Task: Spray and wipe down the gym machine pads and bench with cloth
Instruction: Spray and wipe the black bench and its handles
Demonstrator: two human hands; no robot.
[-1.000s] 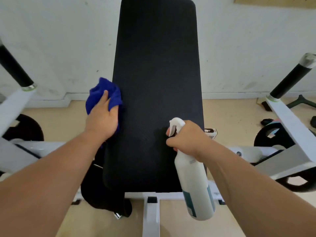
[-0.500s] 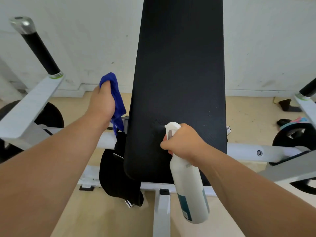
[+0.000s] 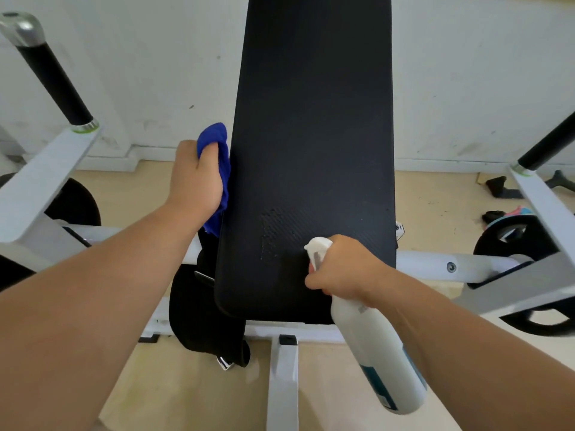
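A long black pad (image 3: pixel 314 135) is seen running up the middle, its textured surface matte and dark, with a faintly glistening patch of droplets (image 3: pixel 273 234) toward its lower part. A blue cloth (image 3: pixel 217 169) is clenched in the left hand (image 3: pixel 196 181) and is pressed against the pad's left edge. A white spray bottle (image 3: pixel 376 353) is grasped by the right hand (image 3: pixel 345 269) over the pad's lower right corner, the nozzle being pointed at the wet patch and the body slanting down past the pad's near end. The pad is carried on a white frame (image 3: pixel 283 377), a beam of which is seen below the pad's near end. Black-gripped handles are set on white arms to the left (image 3: pixel 53 73) and right (image 3: pixel 547 144) of the pad. Black weight plates (image 3: pixel 510 241) are mounted right of the pad, and another is partly hidden at its left. A beige floor (image 3: pixel 186 399) lies beneath, and a scuffed white wall (image 3: pixel 149 73) stands behind the pad, with a pale skirting along its foot. Small dark items lie on the floor far right of the pad; what they are cannot be told.
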